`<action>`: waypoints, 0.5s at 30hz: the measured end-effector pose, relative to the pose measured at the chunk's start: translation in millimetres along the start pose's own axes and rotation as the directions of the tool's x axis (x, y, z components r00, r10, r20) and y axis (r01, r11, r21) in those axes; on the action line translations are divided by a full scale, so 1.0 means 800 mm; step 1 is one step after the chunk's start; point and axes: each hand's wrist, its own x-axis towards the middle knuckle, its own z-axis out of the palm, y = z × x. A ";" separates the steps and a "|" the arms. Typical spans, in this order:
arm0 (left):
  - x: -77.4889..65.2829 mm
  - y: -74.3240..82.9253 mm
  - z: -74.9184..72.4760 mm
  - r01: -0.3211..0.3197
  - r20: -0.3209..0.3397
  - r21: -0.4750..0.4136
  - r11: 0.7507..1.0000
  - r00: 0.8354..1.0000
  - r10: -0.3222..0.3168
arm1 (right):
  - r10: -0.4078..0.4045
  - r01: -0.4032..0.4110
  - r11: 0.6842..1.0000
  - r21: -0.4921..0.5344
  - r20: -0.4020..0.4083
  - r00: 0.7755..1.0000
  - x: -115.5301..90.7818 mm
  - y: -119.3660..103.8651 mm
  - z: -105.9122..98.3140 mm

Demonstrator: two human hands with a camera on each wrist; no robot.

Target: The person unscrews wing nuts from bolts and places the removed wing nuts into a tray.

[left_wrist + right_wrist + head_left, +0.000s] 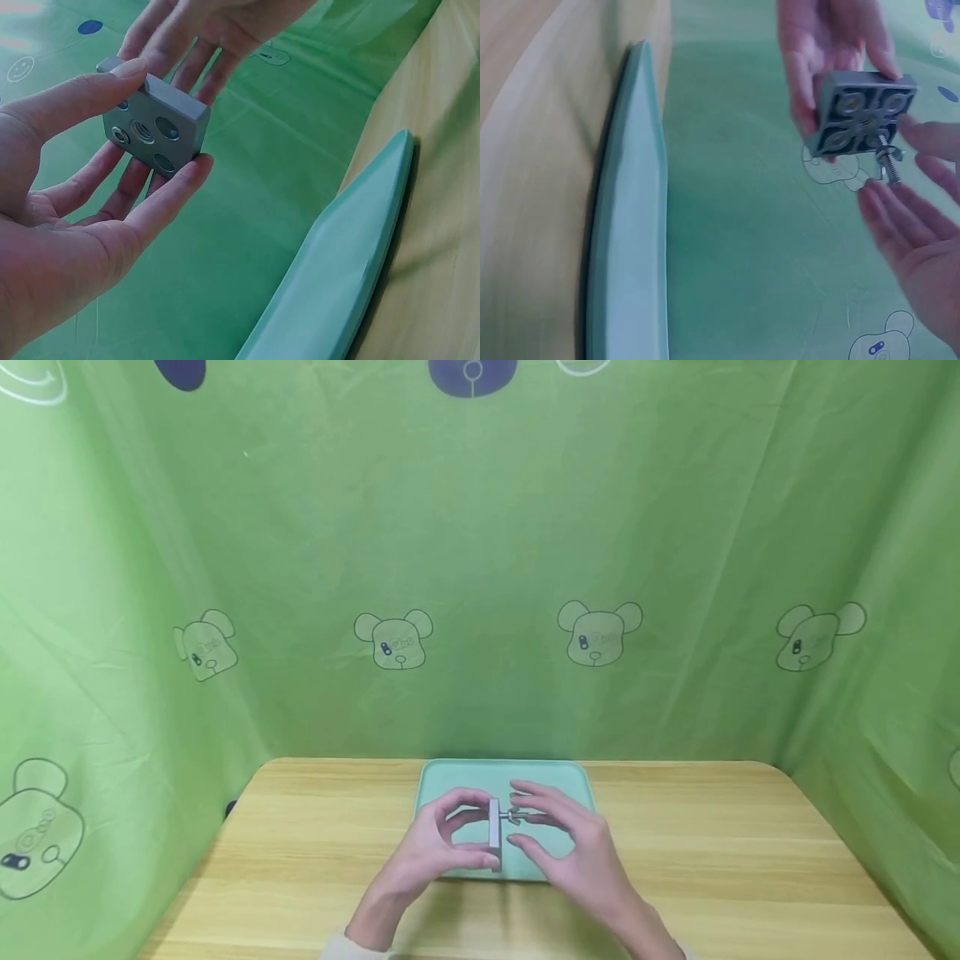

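Note:
My left hand (pixel 423 852) grips a grey square block (pixel 494 827) by its edges, thumb on one edge and fingers on the opposite one. Several round holes show on the block face in the left wrist view, with a bolt head (pixel 120 136) in one corner. From the ribbed other face, in the right wrist view, a threaded bolt (pixel 892 174) sticks out, carrying what looks like a wing nut (pixel 886 154). Around the bolt, my right hand (pixel 581 847) has its thumb and fingers spread, with a visible gap to the nut.
Beneath the hands a pale green tray (pixel 457 772) lies on a wooden table (pixel 697 835). A green curtain (pixel 495 527) printed with bear heads surrounds the table at the back and sides.

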 end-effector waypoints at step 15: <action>0.002 0.002 0.010 -0.069 0.030 0.152 0.986 0.997 0.065 | 0.711 -0.733 0.570 0.371 0.224 0.666 0.005 0.001 -0.015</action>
